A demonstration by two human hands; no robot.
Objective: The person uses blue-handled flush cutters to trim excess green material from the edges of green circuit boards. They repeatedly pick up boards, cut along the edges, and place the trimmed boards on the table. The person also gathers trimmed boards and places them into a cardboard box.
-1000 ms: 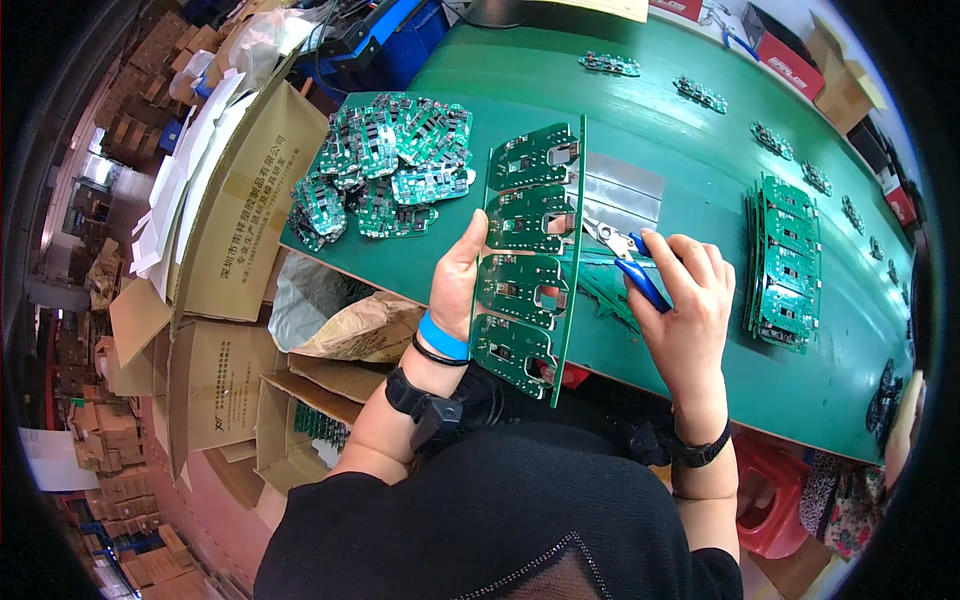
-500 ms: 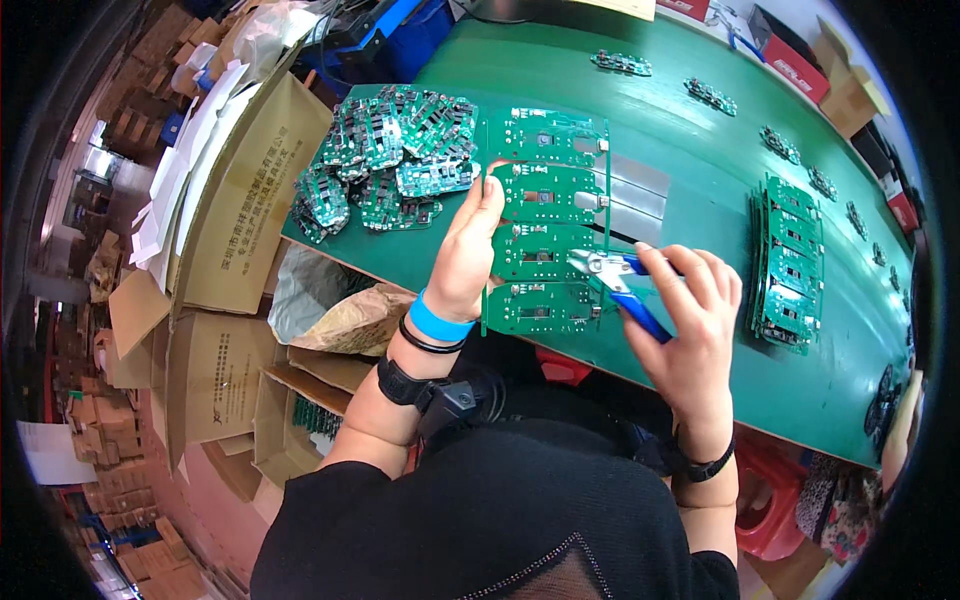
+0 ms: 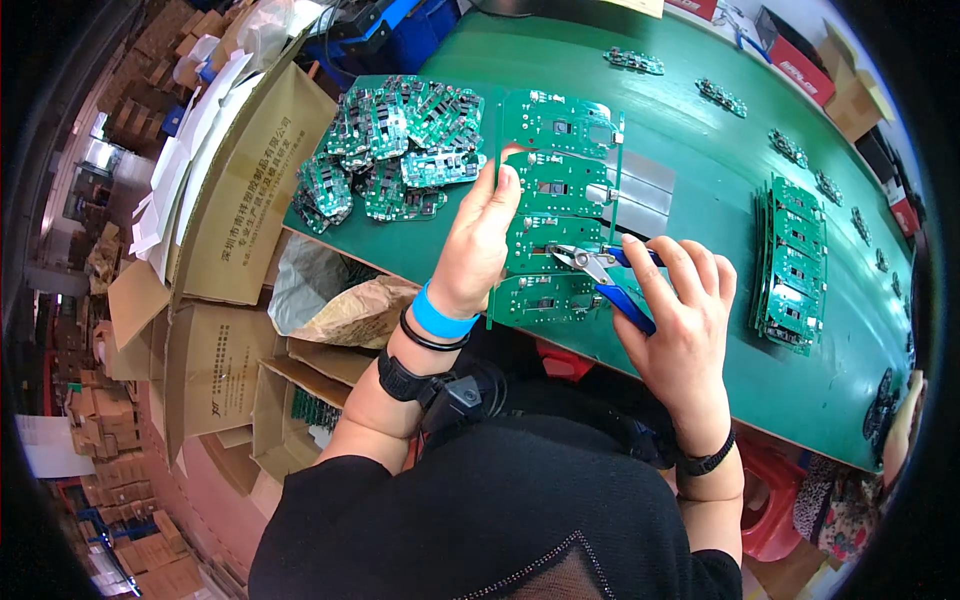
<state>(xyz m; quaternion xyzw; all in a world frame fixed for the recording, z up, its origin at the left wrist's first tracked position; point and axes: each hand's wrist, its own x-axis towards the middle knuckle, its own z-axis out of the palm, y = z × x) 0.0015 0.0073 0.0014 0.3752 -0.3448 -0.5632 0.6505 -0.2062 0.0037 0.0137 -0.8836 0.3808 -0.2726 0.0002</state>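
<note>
A green circuit board panel [image 3: 560, 188], made of several joined boards, is gripped along its left edge by my left hand [image 3: 478, 245]. The thumb lies on top; the other fingers are hidden under the panel. My right hand [image 3: 690, 310] is closed round blue-handled cutting pliers [image 3: 625, 305]. Their metal jaws reach over the third board from the far end, near its dark middle part. Whether the jaws touch the board I cannot tell. Left of the panel lies a heap of separate small circuit boards [image 3: 385, 140].
Right of my hand stands a stack of circuit board panels [image 3: 790, 265] on the green table [image 3: 500, 50]. Small assembled boards [image 3: 722, 97] run in a line along the far right side. Silver strips [image 3: 645, 190] lie beyond the panel. Open cardboard boxes [image 3: 250, 200] stand at left.
The panel and my left hand have shifted slightly right and away from me. The pliers' jaws have moved left, from the panel's right side toward the middle of the third board.
</note>
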